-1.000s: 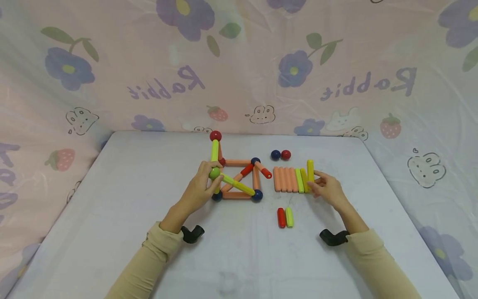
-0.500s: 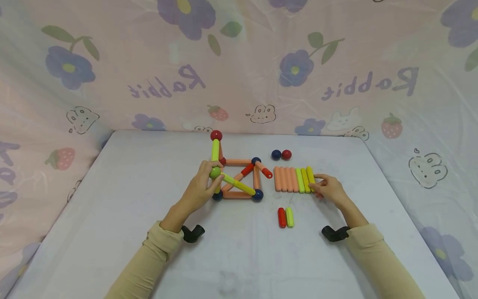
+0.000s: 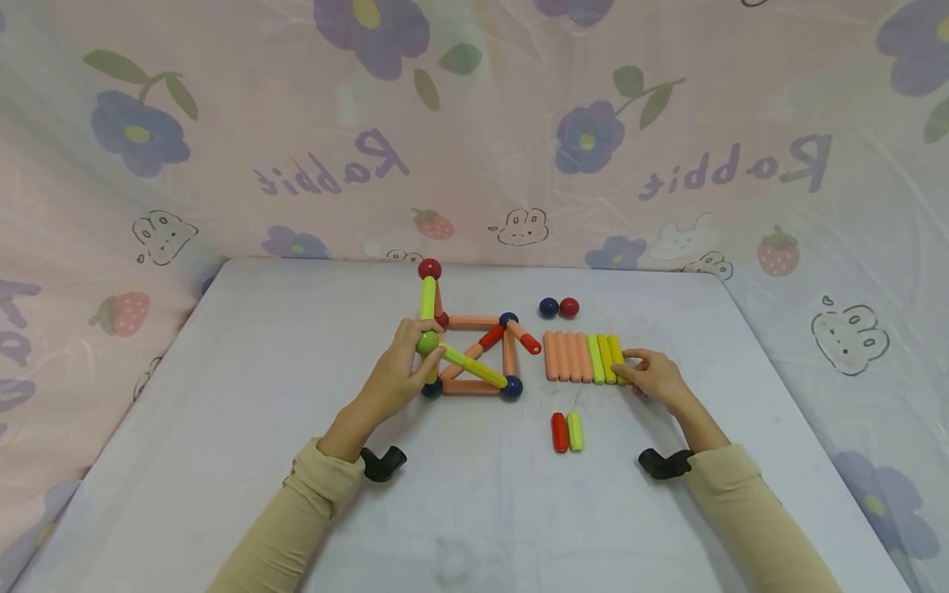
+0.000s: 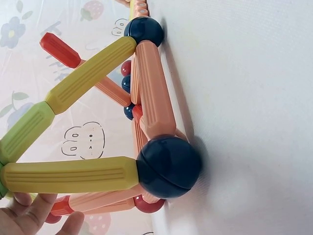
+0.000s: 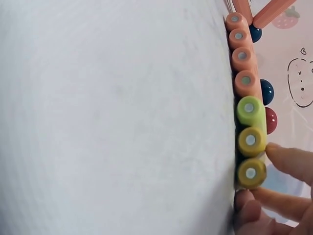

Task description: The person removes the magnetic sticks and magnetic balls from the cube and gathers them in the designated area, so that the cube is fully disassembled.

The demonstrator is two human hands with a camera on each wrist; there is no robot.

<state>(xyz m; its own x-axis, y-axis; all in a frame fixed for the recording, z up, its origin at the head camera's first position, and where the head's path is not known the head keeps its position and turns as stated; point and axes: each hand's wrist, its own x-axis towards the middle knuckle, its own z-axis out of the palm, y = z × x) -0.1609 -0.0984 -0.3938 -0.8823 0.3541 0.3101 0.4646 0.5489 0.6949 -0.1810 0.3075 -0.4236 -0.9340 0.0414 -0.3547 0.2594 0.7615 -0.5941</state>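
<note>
My left hand (image 3: 391, 375) grips the green ball (image 3: 427, 343) at the upper joint of a structure built of magnetic rods and balls. Yellow-green rods slope from that ball toward a red ball (image 3: 429, 269) and a blue ball (image 3: 511, 387). In the left wrist view, a yellow rod (image 4: 71, 175) joins a large blue ball (image 4: 169, 166). My right hand (image 3: 656, 379) pinches the last yellow rod (image 5: 251, 174) at the right end of a row. Beside it lie another yellow rod (image 5: 251, 141), a green rod (image 5: 249, 110) and several salmon rods (image 3: 567, 356).
Behind the row sit a loose blue ball (image 3: 548, 307) and a loose red ball (image 3: 569, 307). Nearer me, a short red rod (image 3: 559, 432) and a short green rod (image 3: 575, 431) lie side by side on the white table (image 3: 474, 511). A printed curtain (image 3: 474, 123) hangs behind.
The yellow rod in my right hand has gone from standing upright to lying flat at the row's right end. My left hand has kept its place on the green ball.
</note>
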